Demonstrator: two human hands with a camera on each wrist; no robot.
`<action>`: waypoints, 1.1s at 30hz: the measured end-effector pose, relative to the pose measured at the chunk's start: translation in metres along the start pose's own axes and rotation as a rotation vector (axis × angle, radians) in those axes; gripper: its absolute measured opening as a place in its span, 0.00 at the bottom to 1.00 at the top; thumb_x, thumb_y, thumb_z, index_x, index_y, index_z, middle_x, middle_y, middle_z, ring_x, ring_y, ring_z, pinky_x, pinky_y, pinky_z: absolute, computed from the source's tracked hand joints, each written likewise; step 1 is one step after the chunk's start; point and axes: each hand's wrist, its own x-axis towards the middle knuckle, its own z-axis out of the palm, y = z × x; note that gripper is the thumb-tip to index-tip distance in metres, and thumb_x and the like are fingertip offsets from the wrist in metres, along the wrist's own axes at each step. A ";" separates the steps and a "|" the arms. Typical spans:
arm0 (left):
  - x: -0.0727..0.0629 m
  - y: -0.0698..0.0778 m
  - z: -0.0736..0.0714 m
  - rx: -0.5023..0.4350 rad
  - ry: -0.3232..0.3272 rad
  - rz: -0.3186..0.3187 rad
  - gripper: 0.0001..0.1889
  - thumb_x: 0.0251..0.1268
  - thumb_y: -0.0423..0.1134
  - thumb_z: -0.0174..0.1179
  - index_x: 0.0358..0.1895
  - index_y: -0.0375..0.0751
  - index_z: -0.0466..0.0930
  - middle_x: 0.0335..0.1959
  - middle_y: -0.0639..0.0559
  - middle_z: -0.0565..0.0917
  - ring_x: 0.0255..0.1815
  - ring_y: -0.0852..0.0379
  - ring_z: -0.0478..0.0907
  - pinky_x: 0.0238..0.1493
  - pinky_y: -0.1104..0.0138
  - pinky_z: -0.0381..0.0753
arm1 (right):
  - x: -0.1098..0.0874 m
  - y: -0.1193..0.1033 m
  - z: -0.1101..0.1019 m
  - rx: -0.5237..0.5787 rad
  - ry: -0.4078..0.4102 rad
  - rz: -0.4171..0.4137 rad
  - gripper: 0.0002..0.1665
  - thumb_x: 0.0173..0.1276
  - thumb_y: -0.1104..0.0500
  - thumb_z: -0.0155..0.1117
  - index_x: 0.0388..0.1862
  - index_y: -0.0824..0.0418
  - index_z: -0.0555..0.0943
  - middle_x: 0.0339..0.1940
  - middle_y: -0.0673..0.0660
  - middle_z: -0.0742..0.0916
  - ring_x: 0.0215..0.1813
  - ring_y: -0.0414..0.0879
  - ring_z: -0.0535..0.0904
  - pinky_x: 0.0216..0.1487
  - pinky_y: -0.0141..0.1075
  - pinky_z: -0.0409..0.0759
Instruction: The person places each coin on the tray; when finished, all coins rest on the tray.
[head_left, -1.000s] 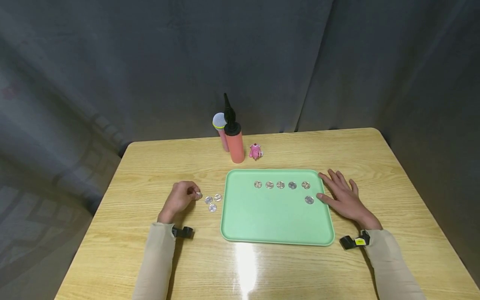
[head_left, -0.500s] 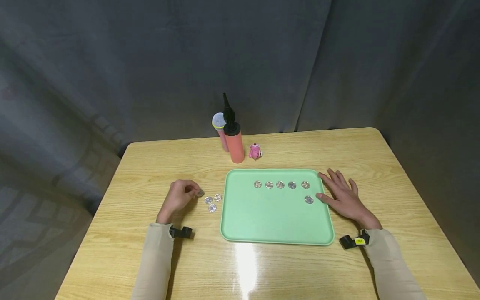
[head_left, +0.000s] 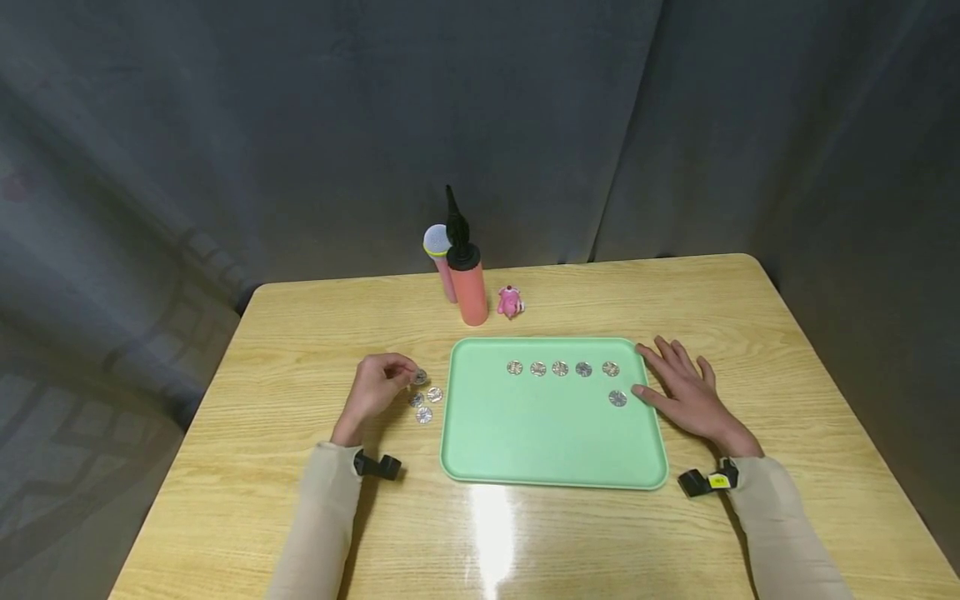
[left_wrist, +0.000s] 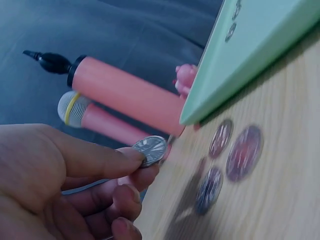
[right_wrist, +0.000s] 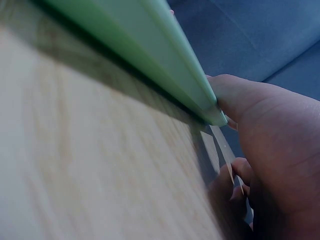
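My left hand [head_left: 378, 387] pinches a silver coin [left_wrist: 151, 149] between thumb and index finger, its patterned face showing in the left wrist view. Just below it in the head view, three more silver coins [head_left: 423, 414] lie on the wood, left of the green tray [head_left: 555, 446]. Inside the tray, several coins [head_left: 560, 368] form a row along the far side, with a single coin [head_left: 617, 398] under the row's right end. My right hand [head_left: 686, 398] rests at the tray's right edge, fingers spread, the thumb lying over the rim in the right wrist view.
Behind the tray stand a coral hand pump [head_left: 469, 292] with a black nozzle, a pink toy microphone [head_left: 438, 243] and a small pink figurine [head_left: 511, 302]. A dark curtain [head_left: 337, 150] hangs beyond the wooden table [head_left: 570, 542].
My left hand has lifted the coin and carried it to the right, towards the tray, above the three loose coins. The right hand and tray stay where they were.
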 end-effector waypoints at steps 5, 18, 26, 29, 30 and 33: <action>0.003 0.008 0.009 -0.045 0.001 0.023 0.05 0.61 0.22 0.61 0.37 0.29 0.86 0.32 0.35 0.86 0.25 0.62 0.75 0.25 0.75 0.74 | 0.000 0.002 0.002 0.000 0.003 -0.001 0.43 0.74 0.44 0.58 0.82 0.53 0.54 0.82 0.72 0.50 0.83 0.70 0.37 0.71 0.72 0.29; 0.017 0.037 0.034 -0.084 -0.090 0.049 0.06 0.65 0.25 0.60 0.38 0.31 0.87 0.31 0.39 0.85 0.24 0.59 0.70 0.23 0.73 0.68 | 0.001 0.004 0.003 0.005 0.016 -0.012 0.43 0.74 0.45 0.58 0.82 0.54 0.54 0.82 0.73 0.51 0.83 0.71 0.38 0.71 0.72 0.29; 0.028 0.055 0.057 -0.098 -0.133 0.082 0.06 0.66 0.25 0.60 0.37 0.31 0.87 0.31 0.39 0.86 0.23 0.61 0.71 0.24 0.72 0.71 | 0.000 0.002 0.002 0.011 -0.008 0.007 0.44 0.75 0.44 0.57 0.82 0.54 0.53 0.82 0.72 0.49 0.83 0.70 0.36 0.72 0.71 0.27; 0.031 0.062 0.067 -0.119 -0.150 0.076 0.06 0.65 0.25 0.60 0.37 0.31 0.87 0.30 0.39 0.85 0.22 0.61 0.71 0.25 0.73 0.71 | 0.000 0.002 0.002 0.011 -0.001 0.002 0.43 0.74 0.44 0.57 0.82 0.54 0.54 0.82 0.72 0.50 0.83 0.71 0.36 0.72 0.71 0.28; 0.031 0.064 0.071 -0.127 -0.156 0.076 0.06 0.65 0.25 0.61 0.37 0.31 0.87 0.30 0.39 0.85 0.23 0.61 0.71 0.25 0.73 0.71 | 0.000 0.002 0.002 0.012 -0.001 0.002 0.43 0.74 0.44 0.57 0.82 0.54 0.54 0.82 0.72 0.50 0.83 0.71 0.36 0.72 0.71 0.28; 0.033 0.070 0.081 -0.141 -0.185 0.092 0.06 0.63 0.23 0.60 0.37 0.30 0.87 0.30 0.39 0.85 0.23 0.62 0.72 0.25 0.74 0.71 | 0.000 0.003 0.002 0.010 0.006 -0.004 0.43 0.74 0.44 0.57 0.82 0.54 0.54 0.82 0.73 0.50 0.83 0.71 0.37 0.71 0.72 0.28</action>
